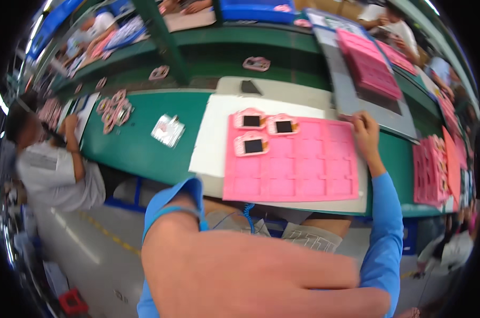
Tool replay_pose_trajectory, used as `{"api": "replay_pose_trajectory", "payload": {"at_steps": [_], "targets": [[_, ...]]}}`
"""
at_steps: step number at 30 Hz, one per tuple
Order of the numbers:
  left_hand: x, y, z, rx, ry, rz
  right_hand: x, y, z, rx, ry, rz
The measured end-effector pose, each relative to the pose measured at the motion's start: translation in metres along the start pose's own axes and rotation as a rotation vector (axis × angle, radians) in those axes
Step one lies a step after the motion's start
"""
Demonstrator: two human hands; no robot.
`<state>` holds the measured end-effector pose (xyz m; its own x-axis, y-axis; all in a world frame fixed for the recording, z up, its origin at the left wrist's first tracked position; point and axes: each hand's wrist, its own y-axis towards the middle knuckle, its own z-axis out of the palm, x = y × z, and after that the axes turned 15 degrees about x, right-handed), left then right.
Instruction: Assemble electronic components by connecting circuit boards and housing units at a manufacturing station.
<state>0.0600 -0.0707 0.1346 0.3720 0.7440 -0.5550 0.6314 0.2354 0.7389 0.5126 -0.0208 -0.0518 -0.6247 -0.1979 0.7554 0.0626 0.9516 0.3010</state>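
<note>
My left hand (240,270), large and blurred, is raised close to the view with its fingers stretched toward the right. Nothing shows in it, and it hides part of my lap. With bent fingers, my right hand (365,129) grips the far right corner of a pink compartment tray (316,188). Three pink, camera-shaped shells with dark screens sit in the tray's far left pockets: one at the corner (250,119), one to its right (283,125) and one nearer me (252,144). The other pockets hold nothing.
The tray lies on a white sheet (205,143) over a green tabletop (150,159). Left are a clear plastic bag (168,131) and a pile of pink shells (114,111). Stacked pink trays (430,169) stand right. A co-worker (57,164) sits left; a green post (163,40) rises beyond.
</note>
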Motion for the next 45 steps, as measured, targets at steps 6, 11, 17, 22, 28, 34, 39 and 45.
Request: {"api": "replay_pose_trajectory", "payload": {"at_steps": [6,11,17,22,28,34,39,45], "targets": [[0.019,-0.01,0.015,-0.014,0.19,0.124,0.004,0.0,-0.003,0.098,-0.103,-0.002],[0.062,0.02,-0.014,0.053,0.412,0.412,0.003,-0.018,0.001,0.126,-0.04,0.037],[0.061,0.006,-0.061,0.109,0.529,0.457,0.011,-0.008,0.014,0.191,0.0,0.093],[0.09,0.044,-0.081,0.13,0.588,0.231,-0.006,-0.02,0.005,0.065,0.02,0.12],[0.04,0.029,-0.087,0.268,0.57,0.186,0.018,0.001,0.013,0.27,-0.014,0.154],[0.054,0.047,-0.074,0.634,0.362,0.027,0.001,-0.017,0.013,0.236,0.125,0.208],[0.085,0.059,-0.073,1.074,-0.049,-0.035,-0.006,-0.004,0.015,0.197,0.147,0.171],[0.101,0.084,-0.069,1.262,-0.241,-0.043,0.028,-0.026,0.005,0.121,-0.077,0.122]]}}
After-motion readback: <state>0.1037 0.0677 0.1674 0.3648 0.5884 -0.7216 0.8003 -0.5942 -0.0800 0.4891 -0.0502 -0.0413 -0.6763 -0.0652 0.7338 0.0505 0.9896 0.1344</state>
